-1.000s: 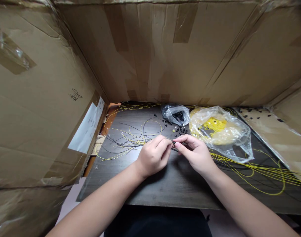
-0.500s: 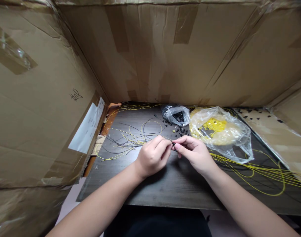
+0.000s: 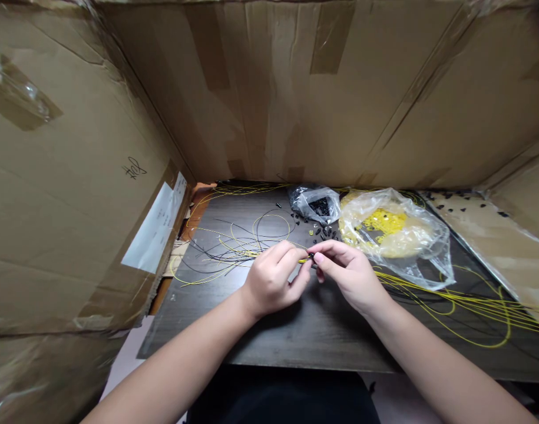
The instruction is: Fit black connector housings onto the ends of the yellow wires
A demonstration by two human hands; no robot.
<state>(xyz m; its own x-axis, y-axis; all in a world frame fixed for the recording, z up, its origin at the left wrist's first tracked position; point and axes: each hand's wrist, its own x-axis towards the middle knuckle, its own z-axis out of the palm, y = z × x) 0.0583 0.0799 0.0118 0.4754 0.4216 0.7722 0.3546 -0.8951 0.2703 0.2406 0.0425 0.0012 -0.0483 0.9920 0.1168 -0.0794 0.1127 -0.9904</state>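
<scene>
My left hand (image 3: 275, 277) is closed round a bundle of thin yellow and black wires (image 3: 247, 255), whose loose ends fan out to the left over the dark table (image 3: 269, 338). Between the thumb and fingers of my right hand (image 3: 349, 274) is a small black piece (image 3: 311, 255), pinched where the wires meet it. The fingertips of both hands almost touch there. Just how the wires sit in the piece is hidden by my fingers. Beyond my right wrist, more yellow wires (image 3: 463, 300) run off to the right.
A clear bag of small black parts (image 3: 318, 206) stands at the back, with several loose black pieces (image 3: 326, 233) before it. To its right lies a larger clear bag of yellow parts (image 3: 384, 224). Cardboard walls (image 3: 269, 94) enclose the table; black bits lie on a cardboard flap (image 3: 485, 235).
My left thumb has dropped away from its fingers a little, and yellow wires now show between them. The right hand keeps its pinch in about the same place.
</scene>
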